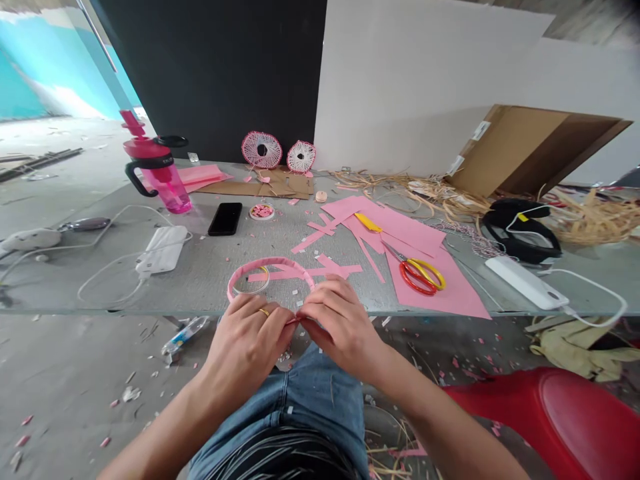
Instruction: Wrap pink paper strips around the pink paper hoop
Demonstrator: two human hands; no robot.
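A ring wrapped in pink paper [273, 263] is held at the table's front edge, its far arc resting over the tabletop. My left hand [253, 333] grips its near left side, fingers closed. Against it, my right hand [340, 323] pinches the ring's near right side; the fingertips of both hands meet and hide that part. A roll of tape [254, 281] shows through the ring. Just beyond lie cut pink paper strips [333, 267]. Red-and-yellow scissors [423, 275] rest on pink paper sheets [455, 293], with a yellow cutter [369, 223] farther back.
A pink water bottle [160, 173], a black phone [225, 219] and a white adapter with cords [164, 248] are on the left. A small dish of pink bits [261, 212] sits mid-table. On the right are a white power bank [526, 283], a cardboard box [530, 153] and a red stool [565, 420].
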